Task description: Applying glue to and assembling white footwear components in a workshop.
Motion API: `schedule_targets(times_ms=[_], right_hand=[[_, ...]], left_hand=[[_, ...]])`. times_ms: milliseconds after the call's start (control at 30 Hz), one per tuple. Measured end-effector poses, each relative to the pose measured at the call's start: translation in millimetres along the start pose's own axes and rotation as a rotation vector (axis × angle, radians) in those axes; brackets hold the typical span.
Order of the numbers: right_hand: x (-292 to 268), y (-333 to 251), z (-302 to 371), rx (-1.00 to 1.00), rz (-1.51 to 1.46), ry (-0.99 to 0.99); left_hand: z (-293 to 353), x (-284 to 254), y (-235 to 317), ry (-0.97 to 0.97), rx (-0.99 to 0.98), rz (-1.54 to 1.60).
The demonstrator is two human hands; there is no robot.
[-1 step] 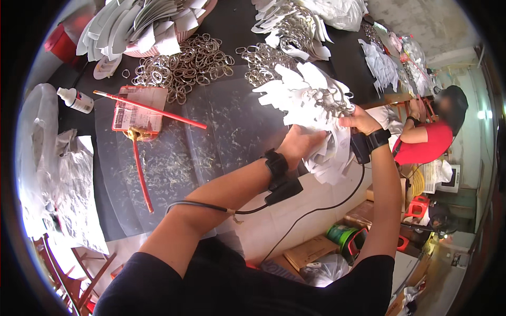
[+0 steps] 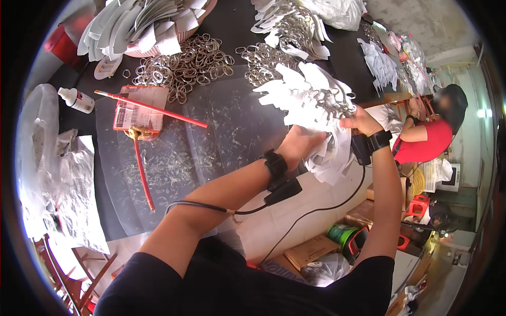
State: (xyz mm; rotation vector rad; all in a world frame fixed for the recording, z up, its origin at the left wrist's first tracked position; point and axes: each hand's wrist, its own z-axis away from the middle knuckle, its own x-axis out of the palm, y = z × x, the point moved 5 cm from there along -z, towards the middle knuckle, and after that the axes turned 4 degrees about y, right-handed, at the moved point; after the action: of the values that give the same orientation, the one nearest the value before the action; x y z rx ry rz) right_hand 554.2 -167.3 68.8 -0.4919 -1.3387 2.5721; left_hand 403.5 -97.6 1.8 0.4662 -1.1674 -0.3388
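Note:
A thick bundle of white strips with metal rings point(image 2: 308, 100) is held up at the table's right front edge. My left hand point(image 2: 300, 145) is closed on its near left side, thumb lying across the strips. On the bundle's right side, beside the rings, my right hand point(image 2: 363, 122) is closed too, with some fingers hidden behind it. Strip ends hang below, between my hands. Behind the bundle, a heap of loose metal rings point(image 2: 261, 63) and another pile of ringed white strips point(image 2: 295, 34) lie on the dark table.
Left on the table are a red tray point(image 2: 139, 108), a red-handled brush point(image 2: 153, 109) across it, a second red stick point(image 2: 142, 174), and a white bottle point(image 2: 77, 100). A larger ring heap point(image 2: 184, 66) adjoins a pink basket point(image 2: 197, 31) of strips. A person in red point(image 2: 424, 142) sits at right.

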Motion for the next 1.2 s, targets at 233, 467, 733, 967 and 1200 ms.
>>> schedule_targets(times_ms=[233,467,733,967,1200], right_hand=[[17,-36,63,-0.138,0.048,0.053],[35,-65,88,-0.186,0.141,0.101],[72,-100,115,-0.252,0.055,-0.048],[136,-169,123,-0.456,-0.028,-0.148],[207,-296,72,-0.564,-0.046,-0.423]], left_hand=[[38,30,0,-0.224,0.054,0.014],[74,45,20,-0.315,0.044,0.056],[139,64,54,-0.287,0.123,0.004],[234,74,142,-0.038,0.392,-0.338],[266,60,291,0.044,0.514,-0.640]])
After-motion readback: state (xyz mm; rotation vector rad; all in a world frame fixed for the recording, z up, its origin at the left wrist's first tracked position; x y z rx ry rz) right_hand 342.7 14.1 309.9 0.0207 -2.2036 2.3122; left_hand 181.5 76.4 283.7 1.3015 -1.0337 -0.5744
